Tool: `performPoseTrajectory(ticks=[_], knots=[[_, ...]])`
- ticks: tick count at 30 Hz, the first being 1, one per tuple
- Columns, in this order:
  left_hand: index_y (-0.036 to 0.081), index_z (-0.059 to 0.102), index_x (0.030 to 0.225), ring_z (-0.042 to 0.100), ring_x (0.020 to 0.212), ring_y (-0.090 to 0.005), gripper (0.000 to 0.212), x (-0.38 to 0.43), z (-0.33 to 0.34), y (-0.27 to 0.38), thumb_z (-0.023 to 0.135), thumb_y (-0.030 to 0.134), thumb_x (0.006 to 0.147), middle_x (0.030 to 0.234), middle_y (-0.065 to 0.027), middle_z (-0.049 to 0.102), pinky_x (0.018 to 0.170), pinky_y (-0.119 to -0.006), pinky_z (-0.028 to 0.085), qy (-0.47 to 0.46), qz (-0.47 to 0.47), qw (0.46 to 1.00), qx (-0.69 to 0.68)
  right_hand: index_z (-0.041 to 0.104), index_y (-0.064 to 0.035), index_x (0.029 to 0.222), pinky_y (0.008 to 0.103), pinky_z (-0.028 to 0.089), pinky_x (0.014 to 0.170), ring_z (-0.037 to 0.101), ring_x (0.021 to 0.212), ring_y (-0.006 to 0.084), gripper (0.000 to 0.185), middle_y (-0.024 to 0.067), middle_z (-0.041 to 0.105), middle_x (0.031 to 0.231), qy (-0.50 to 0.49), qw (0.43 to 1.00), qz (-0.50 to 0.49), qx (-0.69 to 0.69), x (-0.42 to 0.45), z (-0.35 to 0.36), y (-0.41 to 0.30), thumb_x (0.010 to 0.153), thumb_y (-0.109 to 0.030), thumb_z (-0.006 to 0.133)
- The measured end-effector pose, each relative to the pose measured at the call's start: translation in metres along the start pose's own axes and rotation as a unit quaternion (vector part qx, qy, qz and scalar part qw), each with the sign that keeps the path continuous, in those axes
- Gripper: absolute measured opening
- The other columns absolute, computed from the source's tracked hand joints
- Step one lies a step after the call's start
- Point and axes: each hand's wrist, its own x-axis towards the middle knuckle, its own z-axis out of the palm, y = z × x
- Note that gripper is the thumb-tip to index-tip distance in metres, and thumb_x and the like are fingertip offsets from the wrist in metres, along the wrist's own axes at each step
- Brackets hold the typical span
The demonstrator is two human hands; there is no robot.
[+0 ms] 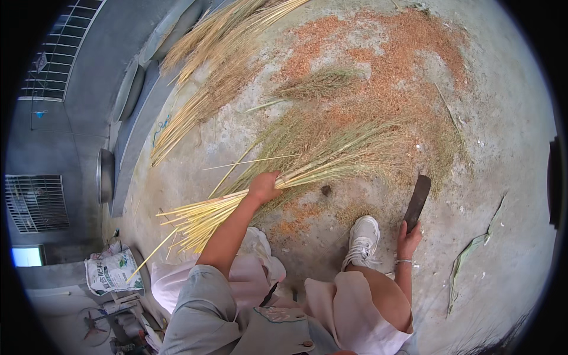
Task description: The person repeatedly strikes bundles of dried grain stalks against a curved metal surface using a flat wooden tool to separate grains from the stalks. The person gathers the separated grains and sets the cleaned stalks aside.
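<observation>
My left hand (265, 188) is closed around a bundle of long yellow stalks (208, 212). The bundle's feathery green-tan seed heads (355, 151) fan out to the right, low over the concrete floor. Upright in my right hand (409, 239) is a dark, flat, narrow bar or blade (417, 199); its material is hard to tell. Its top end lies just right of the seed-head tips, apart from my left hand. Loose reddish-orange seeds or husks (390, 53) are scattered over the floor ahead, partly beneath the seed heads.
More dried stalk bundles (213, 84) lie at the upper left, and a small green seed head (317, 84) nearer the middle. A long dry leaf (470, 253) lies to the right. Metal basins (105, 175) lean by the left wall. A printed woven sack (114, 271) stands at lower left.
</observation>
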Motion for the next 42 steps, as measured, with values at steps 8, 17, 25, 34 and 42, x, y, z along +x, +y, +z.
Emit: performPoseTrajectory(ticks=[8,17,25,34,42], knots=[[0.004,0.052,0.1,0.058,0.086,-0.0351,0.049,0.015,0.081,0.099,0.074,0.029,0.065,0.09,-0.0183,0.06,0.073,-0.043,0.047,-0.045,-0.053,0.996,-0.047,0.052,0.0023,0.089,0.0408,0.043,0.052,0.057,0.059,0.0381,0.025,0.0214,0.057,0.065,0.039,0.997,0.053,0.026,-0.011,-0.036,0.018,0.08,-0.018,0.062],[-0.001,0.051,0.112,0.053,0.102,-0.0334,0.06,-0.002,0.109,0.098,0.075,0.019,0.061,0.106,-0.0189,0.057,0.088,-0.038,0.042,0.036,0.085,0.982,-0.163,0.05,0.0072,0.103,0.0447,0.042,0.056,0.055,0.062,0.0393,0.041,0.0228,0.057,0.069,0.016,0.999,0.05,-0.006,-0.022,-0.019,0.042,0.077,-0.021,0.065],[-0.001,0.058,0.105,0.058,0.087,-0.0197,0.048,-0.01,0.097,0.061,0.075,0.009,0.061,0.096,-0.0091,0.061,0.077,-0.03,0.045,-0.035,-0.006,0.929,-0.369,0.051,0.0056,0.101,0.0454,0.041,0.056,0.054,0.061,0.0403,0.04,0.023,0.057,0.067,-0.008,0.997,0.078,-0.001,-0.041,-0.014,0.055,0.076,-0.021,0.066],[0.001,0.057,0.09,0.054,0.08,-0.0342,0.035,0.002,0.018,0.127,0.074,0.013,0.061,0.091,-0.0172,0.055,0.072,-0.035,0.045,0.126,0.147,0.973,-0.128,0.052,0.0061,0.096,0.0439,0.042,0.053,0.055,0.058,0.039,0.036,0.0225,0.056,0.064,0.041,0.994,0.105,0.012,-0.05,-0.028,0.047,0.076,-0.02,0.066],[0.003,0.06,0.09,0.056,0.083,-0.0176,0.031,0.035,0.113,0.137,0.075,0.011,0.064,0.098,-0.007,0.054,0.069,-0.029,0.047,-0.021,0.125,0.927,-0.352,0.052,0.0077,0.1,0.0431,0.044,0.058,0.057,0.064,0.0394,0.041,0.0238,0.058,0.07,0.038,0.988,0.145,0.049,-0.059,-0.023,0.056,0.075,-0.021,0.067]])
